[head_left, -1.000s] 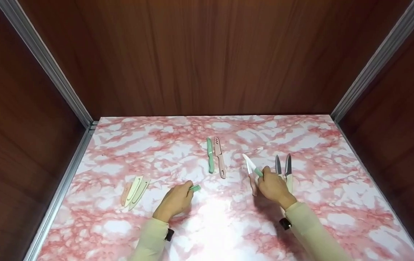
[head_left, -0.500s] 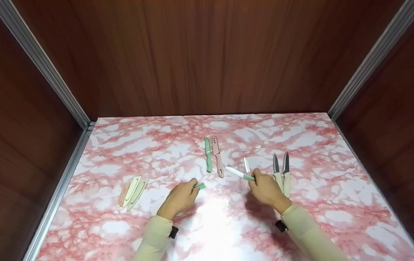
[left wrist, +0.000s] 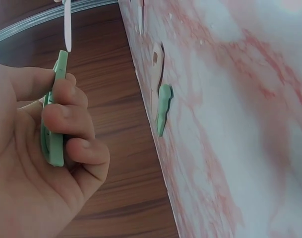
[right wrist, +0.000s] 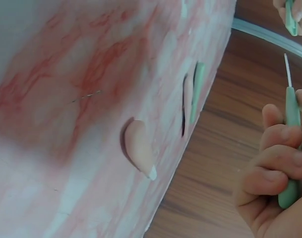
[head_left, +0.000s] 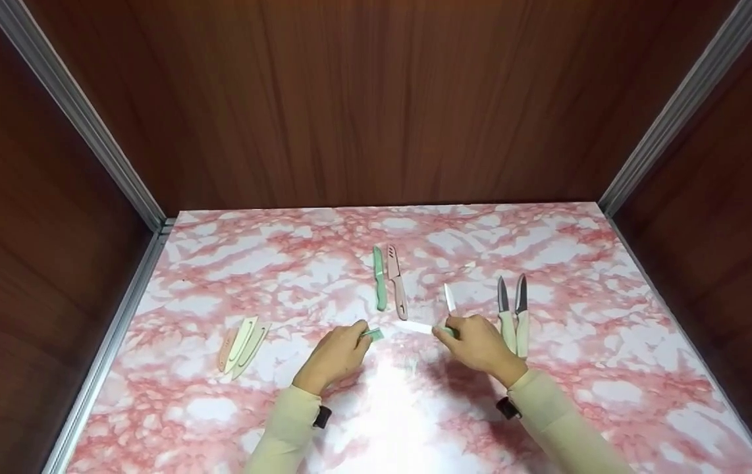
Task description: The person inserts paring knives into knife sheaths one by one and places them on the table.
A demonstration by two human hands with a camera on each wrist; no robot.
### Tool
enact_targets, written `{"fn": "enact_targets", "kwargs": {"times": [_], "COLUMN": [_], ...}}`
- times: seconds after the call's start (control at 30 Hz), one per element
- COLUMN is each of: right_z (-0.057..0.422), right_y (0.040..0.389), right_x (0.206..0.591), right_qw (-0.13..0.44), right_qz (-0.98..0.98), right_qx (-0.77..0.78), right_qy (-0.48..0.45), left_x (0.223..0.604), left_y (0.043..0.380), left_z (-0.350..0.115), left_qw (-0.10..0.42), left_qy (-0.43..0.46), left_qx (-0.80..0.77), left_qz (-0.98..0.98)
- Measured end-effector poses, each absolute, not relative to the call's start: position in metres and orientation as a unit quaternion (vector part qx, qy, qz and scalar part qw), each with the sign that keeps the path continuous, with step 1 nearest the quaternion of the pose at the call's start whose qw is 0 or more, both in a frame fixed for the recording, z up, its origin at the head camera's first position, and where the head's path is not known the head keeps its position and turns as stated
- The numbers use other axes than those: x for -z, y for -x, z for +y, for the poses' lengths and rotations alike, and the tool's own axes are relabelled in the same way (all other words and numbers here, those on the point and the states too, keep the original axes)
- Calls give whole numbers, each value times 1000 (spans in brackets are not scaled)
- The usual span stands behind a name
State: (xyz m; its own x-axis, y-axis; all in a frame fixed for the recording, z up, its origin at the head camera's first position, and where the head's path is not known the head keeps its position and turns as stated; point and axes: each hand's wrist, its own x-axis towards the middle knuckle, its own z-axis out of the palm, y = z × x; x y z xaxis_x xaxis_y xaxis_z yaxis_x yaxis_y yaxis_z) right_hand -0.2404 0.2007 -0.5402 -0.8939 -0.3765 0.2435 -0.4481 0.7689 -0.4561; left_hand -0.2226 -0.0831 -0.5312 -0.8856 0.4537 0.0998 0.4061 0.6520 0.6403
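My left hand (head_left: 336, 355) grips a green knife sheath (left wrist: 55, 141), its open end toward the right hand. In my right hand (head_left: 484, 345) is the green handle of a knife (right wrist: 292, 106), fingers curled round it. Its white blade (head_left: 414, 326) points left at the sheath's mouth; a small gap shows between tip and sheath in the left wrist view. Just beyond the right hand lies a pink-handled knife with a bare blade (head_left: 450, 299), its handle partly hidden in the head view. Both hands are held above the table.
A sheathed green knife (head_left: 380, 280) and a sheathed pink knife (head_left: 398, 289) lie side by side at the middle. Two cream-handled knives (head_left: 506, 322) with dark bare blades are on the right. Pink (head_left: 225, 352) and cream sheaths (head_left: 240, 345) sit at left. Wooden panels (head_left: 376, 105) enclose the marbled table.
The right hand has moved left and turned the knife so its blade swings from pointing away to pointing left. The left hand has shifted slightly right with the sheath.
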Motion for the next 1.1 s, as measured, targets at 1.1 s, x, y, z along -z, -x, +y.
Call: {"fn": "enact_targets", "kwargs": {"times": [1.1], "right_z": [196], "right_y": [242], "right_x": [517], "right_qw": [64], "right_qz": [-890], "right_qx": [-259], "right_qy": [-369], "left_x": [520], "left_y": [217], "left_z": [-75], "left_qw": [52], "left_qy": [-258], "left_qx": [-369], "left_qz": [892]}}
